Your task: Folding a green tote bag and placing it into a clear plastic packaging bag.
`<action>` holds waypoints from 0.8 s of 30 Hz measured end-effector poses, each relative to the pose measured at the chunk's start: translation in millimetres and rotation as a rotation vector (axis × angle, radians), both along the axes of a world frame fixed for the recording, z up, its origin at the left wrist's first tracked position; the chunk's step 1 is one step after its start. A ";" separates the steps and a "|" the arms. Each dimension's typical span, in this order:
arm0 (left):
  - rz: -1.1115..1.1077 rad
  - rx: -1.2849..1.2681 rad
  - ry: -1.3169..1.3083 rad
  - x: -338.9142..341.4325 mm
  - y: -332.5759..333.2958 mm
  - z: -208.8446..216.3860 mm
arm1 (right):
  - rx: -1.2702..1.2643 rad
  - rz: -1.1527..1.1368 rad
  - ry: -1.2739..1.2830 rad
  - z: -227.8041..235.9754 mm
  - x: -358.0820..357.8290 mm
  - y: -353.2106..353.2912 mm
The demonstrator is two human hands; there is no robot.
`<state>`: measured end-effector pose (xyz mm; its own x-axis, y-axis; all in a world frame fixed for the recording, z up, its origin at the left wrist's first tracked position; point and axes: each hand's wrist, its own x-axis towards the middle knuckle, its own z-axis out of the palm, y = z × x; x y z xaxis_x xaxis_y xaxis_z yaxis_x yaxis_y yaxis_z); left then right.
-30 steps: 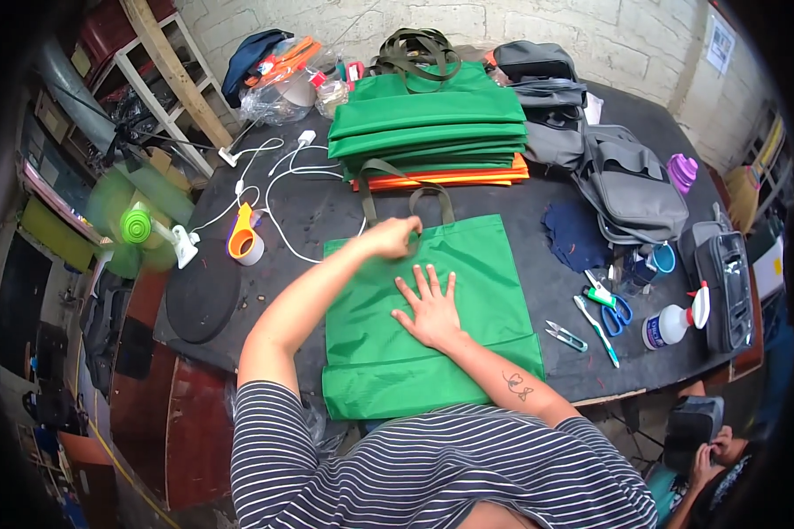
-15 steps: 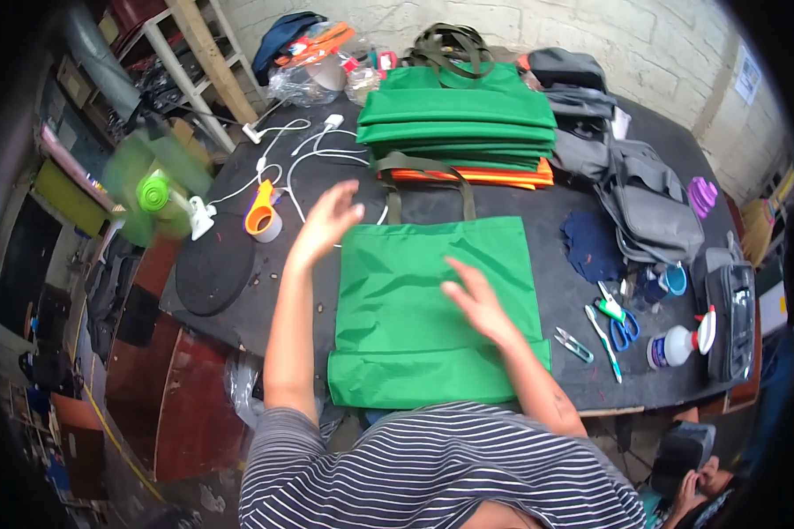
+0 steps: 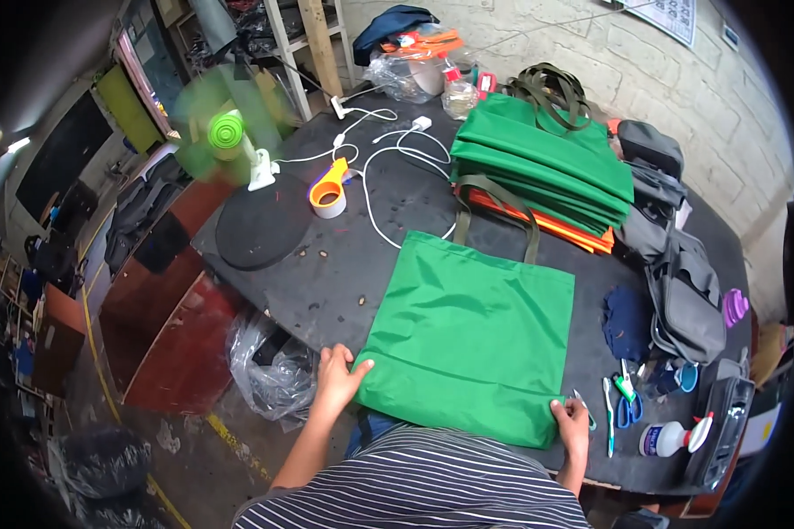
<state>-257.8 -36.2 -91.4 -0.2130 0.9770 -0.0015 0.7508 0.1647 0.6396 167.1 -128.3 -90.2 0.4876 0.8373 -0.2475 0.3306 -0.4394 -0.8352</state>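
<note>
Dark worktable carries a flat green tote bag at centre, handles toward twelve o'clock. Left hand pinches its seven o'clock corner; right hand pinches the five o'clock corner. Good handling likely means equal grip and lifting both corners evenly, avoiding the scissors.

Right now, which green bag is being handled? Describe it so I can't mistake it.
On the dark worktable, it is the single green tote bag lying flat at the near edge. Unlike the stack of green bags behind it, both hands grip its near corners.
</note>
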 end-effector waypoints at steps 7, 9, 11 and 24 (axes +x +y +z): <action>0.146 0.086 -0.059 13.5 -12.4 -22.8 | 0.113 -0.028 0.257 8.6 0.8 2.3; 0.166 -0.076 -0.280 -4.1 -7.7 -17.7 | 0.095 -0.105 0.453 9.3 1.8 4.4; 0.205 -0.296 -0.800 -2.1 4.0 14.5 | 0.102 -0.151 0.557 24.6 -8.5 10.0; -0.584 0.025 -1.233 19.2 113.1 256.6 | 0.457 0.443 0.722 233.6 58.6 78.7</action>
